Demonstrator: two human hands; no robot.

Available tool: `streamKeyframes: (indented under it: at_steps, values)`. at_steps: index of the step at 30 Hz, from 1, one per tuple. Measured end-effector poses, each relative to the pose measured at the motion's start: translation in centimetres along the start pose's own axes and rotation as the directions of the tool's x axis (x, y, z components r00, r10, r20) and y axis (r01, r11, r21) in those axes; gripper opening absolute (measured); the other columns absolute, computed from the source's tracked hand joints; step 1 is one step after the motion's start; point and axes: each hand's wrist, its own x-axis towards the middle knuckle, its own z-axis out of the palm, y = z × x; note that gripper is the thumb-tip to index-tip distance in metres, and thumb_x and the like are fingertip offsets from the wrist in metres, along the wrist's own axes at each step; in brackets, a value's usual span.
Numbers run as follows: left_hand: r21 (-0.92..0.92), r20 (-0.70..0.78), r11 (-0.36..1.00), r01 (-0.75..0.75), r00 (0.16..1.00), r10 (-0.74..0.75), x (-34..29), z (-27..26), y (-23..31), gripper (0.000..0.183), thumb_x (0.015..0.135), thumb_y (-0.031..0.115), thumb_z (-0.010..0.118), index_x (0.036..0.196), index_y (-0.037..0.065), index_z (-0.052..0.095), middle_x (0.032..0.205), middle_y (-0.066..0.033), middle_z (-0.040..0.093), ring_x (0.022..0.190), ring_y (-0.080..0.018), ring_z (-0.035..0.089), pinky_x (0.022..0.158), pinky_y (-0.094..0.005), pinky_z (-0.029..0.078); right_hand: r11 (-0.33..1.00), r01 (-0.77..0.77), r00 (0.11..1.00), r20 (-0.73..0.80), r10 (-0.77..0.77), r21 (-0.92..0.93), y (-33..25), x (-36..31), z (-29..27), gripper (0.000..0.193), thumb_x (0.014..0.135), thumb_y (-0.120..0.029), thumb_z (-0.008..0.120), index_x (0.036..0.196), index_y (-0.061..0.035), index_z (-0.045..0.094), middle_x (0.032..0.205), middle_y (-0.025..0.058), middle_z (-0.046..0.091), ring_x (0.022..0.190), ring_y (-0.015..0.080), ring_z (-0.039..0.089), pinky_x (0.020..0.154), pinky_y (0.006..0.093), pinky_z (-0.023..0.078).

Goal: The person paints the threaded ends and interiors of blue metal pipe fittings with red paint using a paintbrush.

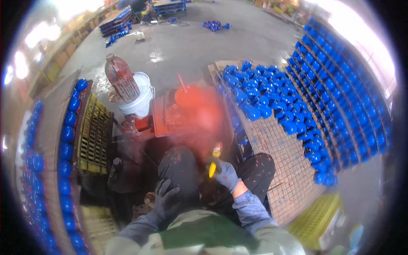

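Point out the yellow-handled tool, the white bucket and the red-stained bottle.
Yellow-handled tool [212,170]: head view, on its handle.
White bucket [138,103]: head view, on its outer wall.
Red-stained bottle [120,76]: head view, on its body.

Pretty bright but kinda hazy fisheye shot, with blown-out light way beyond the white bucket [143,102] on both sides, shiny glare on the floor [187,46] behind it, red equipment [197,111] to its right smeared blurry, and edges bending into black.
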Motion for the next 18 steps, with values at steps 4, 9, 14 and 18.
streamKeyframes:
  at_steps: [4,9,14,18]
  values:
    - [0.029,0.059,0.997,0.065,0.996,-0.067,-0.5,0.3,-1.2,0.063,0.064,0.022,0.073,0.124,0.014,0.055,0.14,-0.0195,0.037,0.129,-0.0424,0.033,0.106,-0.0516,0.026,0.993,-0.059,0.99,-0.132,0.044,-0.107,1.5,0.9,0.8,0.03,0.08,-0.017,0.064,0.11,-0.011,0.063,0.1,0.0126,0.067,0.091,0.0287,0.065,0.079,0.0384,0.052]
    - [-0.028,0.007,0.999,0.017,1.0,-0.017,-0.7,1.5,-1.5,0.06,0.068,0.022,0.072,0.125,0.011,0.056,0.141,-0.0203,0.036,0.131,-0.0411,0.032,0.108,-0.0484,0.024,0.858,-0.141,0.964,-0.129,0.232,0.494,3.0,1.6,1.7,0.028,0.076,-0.01,0.066,0.104,-0.0074,0.062,0.094,0.0064,0.066,0.082,0.018,0.063,0.074,0.029,0.05]
    - [0.068,0.0,0.997,0.034,0.999,-0.034,1.0,0.9,1.1,0.056,0.072,0.026,0.071,0.123,0.009,0.056,0.137,-0.0205,0.039,0.126,-0.0407,0.035,0.107,-0.0497,0.025,0.615,-0.214,0.965,0.068,0.253,0.759,2.4,1.7,2.1,0.028,0.078,-0.009,0.067,0.105,-0.0087,0.062,0.087,0.0015,0.063,0.072,0.0104,0.058,0.063,0.0241,0.048]
    - [0.107,-0.057,0.99,-0.093,0.993,0.099,4.1,0.8,3.1,0.038,0.076,0.004,0.064,0.114,0.005,0.059,0.118,-0.0169,0.056,0.112,-0.0369,0.05,0.098,-0.0465,0.036,0.478,-0.368,0.913,0.213,0.348,0.798,2.5,1.6,2.2,0.025,0.079,-0.01,0.067,0.104,-0.0092,0.061,0.082,0.0002,0.061,0.063,0.0084,0.055,0.056,0.0234,0.046]
